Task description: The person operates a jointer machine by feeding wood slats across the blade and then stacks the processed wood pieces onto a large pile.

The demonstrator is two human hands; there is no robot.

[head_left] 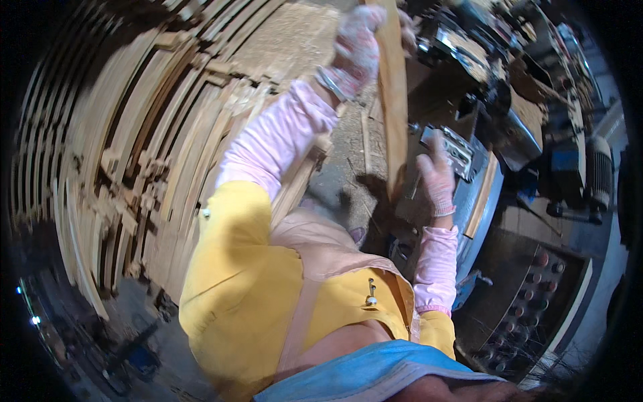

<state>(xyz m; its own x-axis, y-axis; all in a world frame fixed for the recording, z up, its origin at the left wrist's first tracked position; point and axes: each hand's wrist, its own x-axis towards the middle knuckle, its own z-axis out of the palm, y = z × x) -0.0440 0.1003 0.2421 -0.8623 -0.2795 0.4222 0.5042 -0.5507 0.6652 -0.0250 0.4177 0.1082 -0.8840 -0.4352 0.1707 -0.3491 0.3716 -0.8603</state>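
"Where's the wooden plank (394, 100)?"
"Ahead, between the person's hands, its long axis running away from the body, near end toward the person."

"Which hand is nearer?"
"The left hand (355, 53), right at the plank's left edge; I can't tell whether its fingers close around it. The right hand (439, 177) is apart from the plank, to its right, fingers and thumb spread, beside a metal fixture (459, 154). Contact there is unclear."

"And the gloved fingers (407, 30) past the plank?"
"Can't tell whose."

"Containers?"
"None I can identify surely. A wooden strip (482, 195) lies along the machine's table (492, 204); stacked boards (127, 87) fill the left."
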